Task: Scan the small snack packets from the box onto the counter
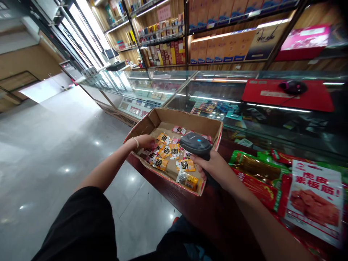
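Note:
A shallow cardboard box holds small orange, pink and white snack packets scattered over its bottom. My left hand, with a pale band at the wrist, reaches in over the box's left side. Its fingers are curled together at the packets; what lies between them is hidden. Over the right part of the box, my right hand grips a dark grey barcode scanner by its handle. A blue light glows on top of the scanner. In the box's near right corner lies a silver and yellow packet.
Glass display counters run behind the box. A red mat with a black mouse lies on the glass. At right are large snack bags. Stocked shelves line the back; grey floor spreads left.

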Motion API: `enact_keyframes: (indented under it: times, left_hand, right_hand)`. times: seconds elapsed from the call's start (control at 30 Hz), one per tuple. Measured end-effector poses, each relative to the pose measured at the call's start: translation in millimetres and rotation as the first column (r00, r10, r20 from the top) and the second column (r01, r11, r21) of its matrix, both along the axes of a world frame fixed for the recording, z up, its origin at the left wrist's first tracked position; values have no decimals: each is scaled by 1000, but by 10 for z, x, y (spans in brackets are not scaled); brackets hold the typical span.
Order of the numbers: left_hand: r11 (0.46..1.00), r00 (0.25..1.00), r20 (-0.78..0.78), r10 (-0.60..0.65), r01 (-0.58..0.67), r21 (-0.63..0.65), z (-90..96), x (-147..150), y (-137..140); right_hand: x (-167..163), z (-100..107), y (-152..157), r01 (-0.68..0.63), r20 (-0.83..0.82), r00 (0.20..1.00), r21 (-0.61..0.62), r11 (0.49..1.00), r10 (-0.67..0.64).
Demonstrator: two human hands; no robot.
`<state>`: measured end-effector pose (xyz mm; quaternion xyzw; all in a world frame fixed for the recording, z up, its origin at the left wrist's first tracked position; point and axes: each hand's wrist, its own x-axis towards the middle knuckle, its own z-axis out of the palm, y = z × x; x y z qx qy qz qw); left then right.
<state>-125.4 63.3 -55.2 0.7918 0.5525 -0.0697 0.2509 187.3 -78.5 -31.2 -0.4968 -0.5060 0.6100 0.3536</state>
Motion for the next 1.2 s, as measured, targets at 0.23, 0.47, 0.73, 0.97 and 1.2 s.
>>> enact_keyframes:
  times: [0.23,0.47,0.73,0.97,1.2]
  left_hand:
    - [906,592,690,417,-336,-259,389,457,-265]
    - [883,152,870,469,-113,-456,580,1236,-714]
    - [823,-66,821,566,99,-560,703,1945,-1110]
    - [795,-149,785,601,206,-570,739,2566,-1609]
    - [907,-58,908,414,110,-407,521,2969,-1736]
  right_hand:
    - [42,111,-197,187,-81,980,80,979,-180]
    - [363,302,-602,338,-164,937,201,919,-308]
    - [802,383,-1151,523,-229,845,165,837,-483]
    - [1101,397,-1510,638,-261,764,172,751,-590]
    - [1288,389,-1692,693,-256,719,195,694,-646]
